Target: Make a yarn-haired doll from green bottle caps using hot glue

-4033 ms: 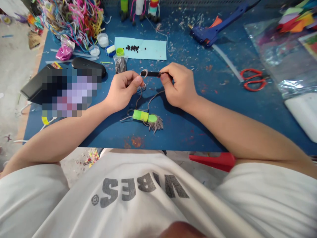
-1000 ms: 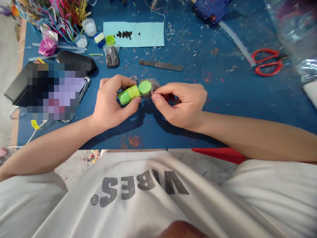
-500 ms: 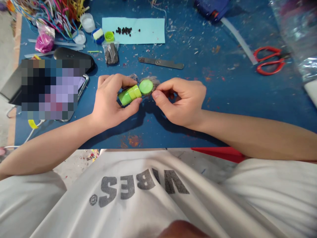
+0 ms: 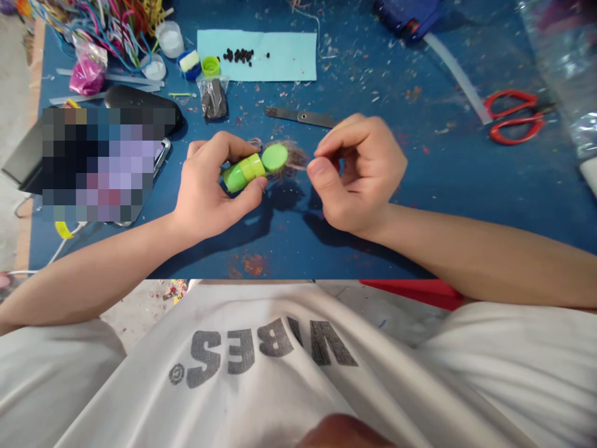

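Observation:
My left hand [image 4: 214, 186] is closed around a small green figure [image 4: 243, 173], its body made of stacked light and bright green bottle-cap-like pieces. A round flat green piece [image 4: 275, 158] forms its right end, with brownish-grey frayed strands [image 4: 293, 157] fanning out around it. To the right of the strands is my right hand [image 4: 357, 177], thumb and forefinger brought close together. Whether a thin strand runs between those fingertips is too fine to tell. Just behind the right hand lies a flat grey metal blade tool [image 4: 298, 116], its right end covered by the fingers.
Black beads [image 4: 239, 56] sit on a light blue paper [image 4: 284, 59]. Nearby are a bagged dark clay block [image 4: 213, 99], bottle caps [image 4: 211, 66] and a phone [image 4: 161, 155]. Red-handled scissors [image 4: 515, 127] and a blue glue gun [image 4: 410, 15] lie at right; colourful cords [image 4: 102, 31] at upper left.
My right hand has pulled away to the right and slightly up from the strands, which now show more fully. My left hand holds the green figure in nearly the same place.

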Action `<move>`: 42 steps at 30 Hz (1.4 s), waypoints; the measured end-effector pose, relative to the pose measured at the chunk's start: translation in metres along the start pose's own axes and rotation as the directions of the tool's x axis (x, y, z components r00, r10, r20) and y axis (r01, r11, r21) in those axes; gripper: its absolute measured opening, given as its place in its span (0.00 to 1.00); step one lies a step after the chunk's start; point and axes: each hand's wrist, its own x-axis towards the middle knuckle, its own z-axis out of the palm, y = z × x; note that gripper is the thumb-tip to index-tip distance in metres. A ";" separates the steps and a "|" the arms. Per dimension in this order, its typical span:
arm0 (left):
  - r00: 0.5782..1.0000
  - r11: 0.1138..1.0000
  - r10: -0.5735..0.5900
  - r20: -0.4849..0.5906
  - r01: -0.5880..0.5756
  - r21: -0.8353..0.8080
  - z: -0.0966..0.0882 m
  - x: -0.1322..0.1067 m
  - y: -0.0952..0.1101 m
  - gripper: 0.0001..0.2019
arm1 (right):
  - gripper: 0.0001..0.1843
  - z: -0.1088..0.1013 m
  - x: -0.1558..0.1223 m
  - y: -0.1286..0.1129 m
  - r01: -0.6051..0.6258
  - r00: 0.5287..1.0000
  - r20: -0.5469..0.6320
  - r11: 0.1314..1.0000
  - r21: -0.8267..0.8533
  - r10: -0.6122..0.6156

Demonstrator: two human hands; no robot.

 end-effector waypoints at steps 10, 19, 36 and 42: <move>0.999 0.999 -0.017 -0.040 0.015 -0.046 -0.001 0.001 0.006 0.23 | 0.33 0.004 0.007 0.018 -0.220 0.933 0.351 0.901 0.373 0.082; 0.999 0.998 -0.024 -0.043 0.022 -0.062 0.000 0.001 0.004 0.23 | 0.31 -0.002 0.007 0.017 -0.230 0.909 0.396 0.949 0.214 0.131; 0.993 0.997 0.071 -0.090 -0.071 -0.003 -0.001 0.002 0.007 0.18 | 0.36 -0.004 0.016 0.015 -0.308 0.855 0.478 0.937 0.163 0.198; 0.988 0.992 0.124 -0.088 -0.120 0.044 -0.001 0.000 0.010 0.15 | 0.41 -0.001 0.015 0.016 -0.259 0.897 0.430 0.910 0.324 0.102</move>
